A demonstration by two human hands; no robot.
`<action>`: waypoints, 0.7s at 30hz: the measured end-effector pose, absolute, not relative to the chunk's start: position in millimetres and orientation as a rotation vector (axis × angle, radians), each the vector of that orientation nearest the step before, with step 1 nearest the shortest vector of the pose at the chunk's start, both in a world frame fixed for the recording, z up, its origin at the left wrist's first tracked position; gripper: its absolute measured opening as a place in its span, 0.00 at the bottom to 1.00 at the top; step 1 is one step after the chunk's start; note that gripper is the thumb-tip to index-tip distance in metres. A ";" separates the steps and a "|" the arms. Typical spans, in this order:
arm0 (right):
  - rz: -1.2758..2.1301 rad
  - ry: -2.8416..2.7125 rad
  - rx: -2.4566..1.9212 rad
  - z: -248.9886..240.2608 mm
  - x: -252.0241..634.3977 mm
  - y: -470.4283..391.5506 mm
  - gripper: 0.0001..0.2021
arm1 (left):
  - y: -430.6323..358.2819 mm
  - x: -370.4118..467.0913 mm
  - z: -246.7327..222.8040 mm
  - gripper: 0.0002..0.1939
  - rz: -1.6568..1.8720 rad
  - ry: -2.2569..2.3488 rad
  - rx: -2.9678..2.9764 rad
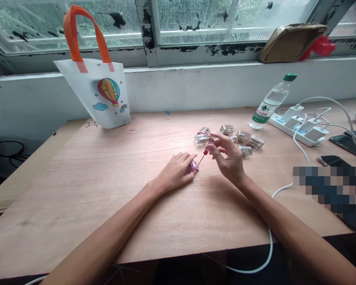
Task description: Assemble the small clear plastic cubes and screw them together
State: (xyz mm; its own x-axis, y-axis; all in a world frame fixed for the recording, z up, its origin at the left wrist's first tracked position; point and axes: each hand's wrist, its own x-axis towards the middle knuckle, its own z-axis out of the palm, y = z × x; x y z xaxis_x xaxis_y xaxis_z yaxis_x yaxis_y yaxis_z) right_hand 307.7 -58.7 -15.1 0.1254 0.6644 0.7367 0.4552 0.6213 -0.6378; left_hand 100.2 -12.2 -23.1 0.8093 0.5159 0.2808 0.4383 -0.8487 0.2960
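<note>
My left hand (177, 172) rests on the wooden table (112, 206), its fingers closed round a small pink item (192, 166). Above and to the right, my right hand (228, 157) holds a small screwdriver (205, 152) with a red and purplish handle between thumb and fingers. The screwdriver slants down to the left, its tip at the pink item; whether it touches is too small to tell. Just behind my right hand lie several small clear boxes (201, 139), some partly hidden by its fingers.
A white bag (86, 91) with orange handles stands at the back left. A water bottle (269, 103), a power strip (308, 136) with white cables, and phones (334, 161) are on the right. One cable runs beneath my right forearm.
</note>
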 end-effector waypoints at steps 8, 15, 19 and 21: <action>0.270 -1.557 -0.964 -11.1 304.4 -63.8 0.13 | -12.3 100.8 -21.8 0.23 0.527 0.733 2.782; 0.244 -1.545 -1.025 -13.5 305.9 -61.2 0.14 | -12.5 100.4 -22.6 0.24 0.543 0.732 2.783; 0.205 -1.531 -1.026 -12.2 307.9 -60.8 0.11 | -12.2 100.6 -23.5 0.25 0.534 0.749 2.791; 0.199 -1.530 -1.010 -12.3 307.6 -61.1 0.10 | -12.1 100.9 -23.7 0.25 0.529 0.755 2.798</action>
